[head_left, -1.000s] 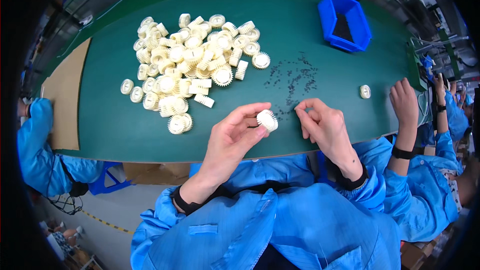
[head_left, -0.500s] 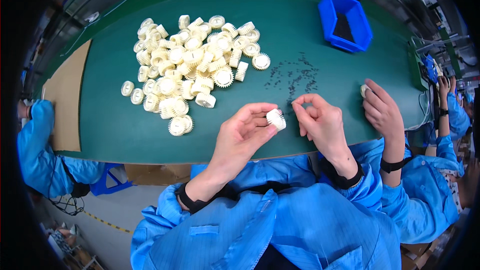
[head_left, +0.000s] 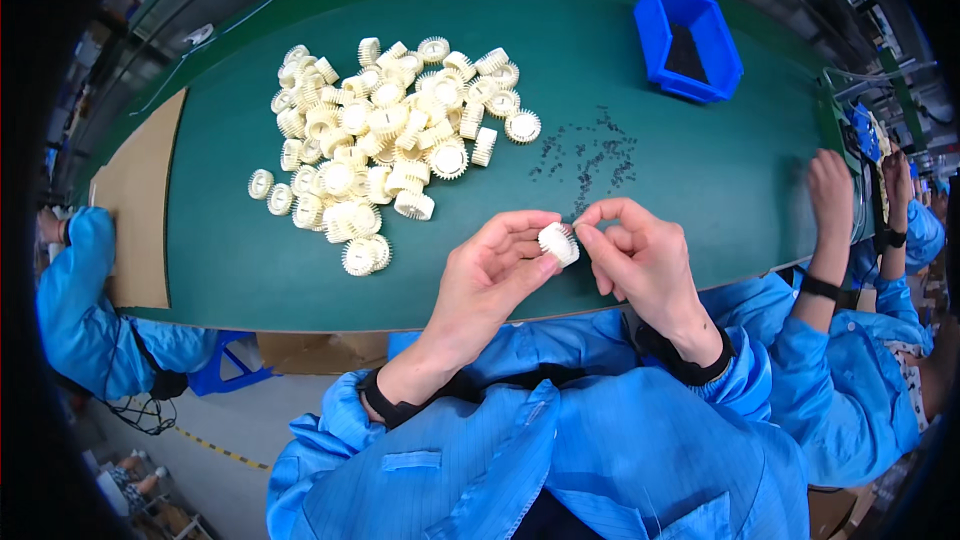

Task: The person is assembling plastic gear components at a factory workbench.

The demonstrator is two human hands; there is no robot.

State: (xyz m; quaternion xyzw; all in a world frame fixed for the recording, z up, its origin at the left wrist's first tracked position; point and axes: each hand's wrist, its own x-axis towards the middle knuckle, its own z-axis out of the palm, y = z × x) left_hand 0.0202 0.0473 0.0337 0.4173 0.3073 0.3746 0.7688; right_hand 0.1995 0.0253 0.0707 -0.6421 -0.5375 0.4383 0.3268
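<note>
My left hand [head_left: 492, 275] pinches a cream toothed gear [head_left: 559, 244] between thumb and fingers, above the table's near edge. Close beside the gear is my right hand [head_left: 640, 258], thumb and forefinger pressed together at the gear's right side. Whatever sits in that pinch is too small to make out. Just beyond my hands, tiny black parts [head_left: 600, 152] lie scattered over the green tabletop [head_left: 480, 12]. A large heap of similar cream gears [head_left: 385, 120] spreads across the table to the left.
A blue bin [head_left: 690, 85] with black contents [head_left: 686, 52] stands at the far right. A cardboard sheet [head_left: 140, 200] lies at the table's left end. Co-workers in blue sit on both sides; one person's hand [head_left: 830, 190] is over the table's right end.
My right fingertips have come in from the scattered black parts to the gear in my left hand. The right co-worker's hand has moved away to the right.
</note>
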